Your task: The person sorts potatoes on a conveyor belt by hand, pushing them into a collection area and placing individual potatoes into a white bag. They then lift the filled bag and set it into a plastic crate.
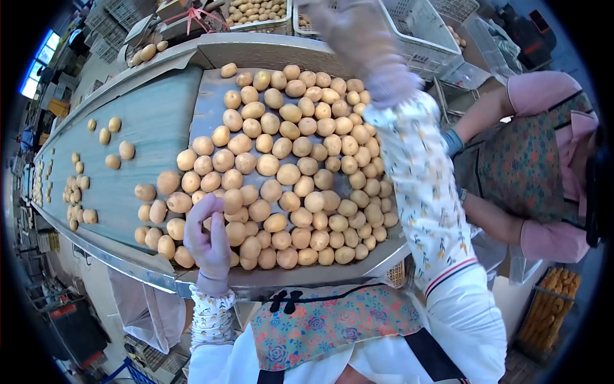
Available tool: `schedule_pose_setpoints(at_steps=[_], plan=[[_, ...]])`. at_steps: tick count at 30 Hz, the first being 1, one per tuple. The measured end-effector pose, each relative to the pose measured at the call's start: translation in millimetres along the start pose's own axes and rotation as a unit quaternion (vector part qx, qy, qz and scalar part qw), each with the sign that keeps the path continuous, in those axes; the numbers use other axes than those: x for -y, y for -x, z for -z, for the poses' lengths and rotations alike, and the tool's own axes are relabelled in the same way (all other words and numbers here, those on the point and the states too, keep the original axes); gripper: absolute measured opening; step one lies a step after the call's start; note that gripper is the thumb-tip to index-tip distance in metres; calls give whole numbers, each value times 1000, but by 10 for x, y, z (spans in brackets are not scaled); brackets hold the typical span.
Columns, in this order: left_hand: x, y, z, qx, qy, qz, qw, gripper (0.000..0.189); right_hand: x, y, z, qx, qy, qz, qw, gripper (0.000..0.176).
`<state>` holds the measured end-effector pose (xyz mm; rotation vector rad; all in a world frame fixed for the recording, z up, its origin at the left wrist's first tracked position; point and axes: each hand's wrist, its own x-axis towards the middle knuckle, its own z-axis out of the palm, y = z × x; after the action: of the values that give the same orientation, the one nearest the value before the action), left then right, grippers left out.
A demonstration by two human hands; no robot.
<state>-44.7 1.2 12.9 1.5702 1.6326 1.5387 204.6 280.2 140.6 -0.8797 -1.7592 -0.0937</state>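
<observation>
Down at the near edge, the left hand (pixel 208 242), in a pale glove, is sitting among the potatoes (pixel 288 174). Its fingers are curling over one or two at the front of the heap. Whether they are actually clamping one, I cannot tell, because the fingers are hiding the contact.

Up top, the right hand (pixel 364 48) is hanging high over the far side of the pile, gloved and badly blurred. I cannot tell whether it is holding anything or whether its fingers are apart or together. Its flower-print sleeve (pixel 425 192) is stretching along the heap's right edge.

The potatoes are lying packed together on a metal tray (pixel 281 276), filling it almost edge to edge. To the left, a grey-green belt (pixel 153 115) is carrying scattered loose ones (pixel 118 150), well apart from each other.

Just beyond the raised hand, a white plastic crate (pixel 422 32) is standing empty-looking. Beside that crate, another bin of potatoes (pixel 256 11) is waiting at the far end.

On the right, a co-worker in pink sleeves (pixel 543 240) and a patterned apron is standing close to the tray.
</observation>
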Motion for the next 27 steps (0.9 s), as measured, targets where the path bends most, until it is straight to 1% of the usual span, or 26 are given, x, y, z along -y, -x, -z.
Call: schedule_pose_setpoints(at_steps=[2, 3, 4, 6, 8, 9, 10, 11, 12, 13, 14, 16, 17, 18, 20, 22, 23, 24, 26, 27], plan=[[156, 60, 28, -56, 38, 5, 998, 33, -295, 471, -339, 132, 40, -17, 990, 60], [261, 102, 86, -73, 92, 34, 993, 36, -381, 767, -445, 173, 43, -32, 983, 61], [225, 89, 102, -78, 106, 39, 990, 40, -451, 1123, -517, 211, 51, -59, 974, 63], [164, 51, 117, -117, 117, 66, 984, 42, -473, 1957, -552, 269, 71, -125, 952, 65], [130, 17, 134, -113, 116, 46, 986, 42, -84, 2663, -376, 294, 74, -138, 943, 67], [152, 15, 110, -117, 122, 26, 985, 40, 225, 2856, -184, 304, 59, -133, 941, 69], [147, 38, 114, -111, 109, 33, 987, 40, 533, 2950, 65, 323, 37, -129, 937, 70], [131, 49, 115, -104, 97, 40, 989, 40, 739, 2961, 321, 360, 22, -132, 923, 69], [121, 36, 111, -93, 87, 42, 991, 41, 687, 2979, 453, 374, 18, -133, 917, 68], [142, 34, 90, -94, 112, 46, 988, 41, 631, 2993, 581, 389, 15, -135, 911, 68], [149, 19, 66, -81, 99, 38, 991, 40, 415, 3066, 685, 387, 22, -134, 912, 67], [151, 35, 42, -60, 70, 24, 995, 40, 342, 3051, 759, 354, 37, -161, 920, 67], [167, 46, 28, -52, 80, 29, 995, 43, 369, 3051, 776, 320, 44, -189, 927, 67], [170, 43, -16, -43, 86, 46, 994, 43, 469, 2979, 734, 322, 19, -169, 931, 67], [116, -43, -7, 39, -81, 21, 996, 47, 668, 2832, 649, 328, -31, -128, 935, 67], [145, -66, -57, 100, -204, -28, 974, 60, 648, 2846, 353, 345, 10, -18, 938, 63], [118, -58, -46, 169, -270, -53, 946, 62, 538, 2714, 182, 277, 39, -56, 959, 61], [100, -47, -68, 201, -269, -56, 940, 63, 381, 2448, -17, 206, 69, -90, 972, 58], [66, -25, -113, 265, -263, -60, 926, 66, 206, 1897, -384, 168, 77, -15, 983, 57], [90, -35, -127, 255, -215, -92, 938, 61, 132, 1697, -637, 193, 63, -24, 979, 57]])
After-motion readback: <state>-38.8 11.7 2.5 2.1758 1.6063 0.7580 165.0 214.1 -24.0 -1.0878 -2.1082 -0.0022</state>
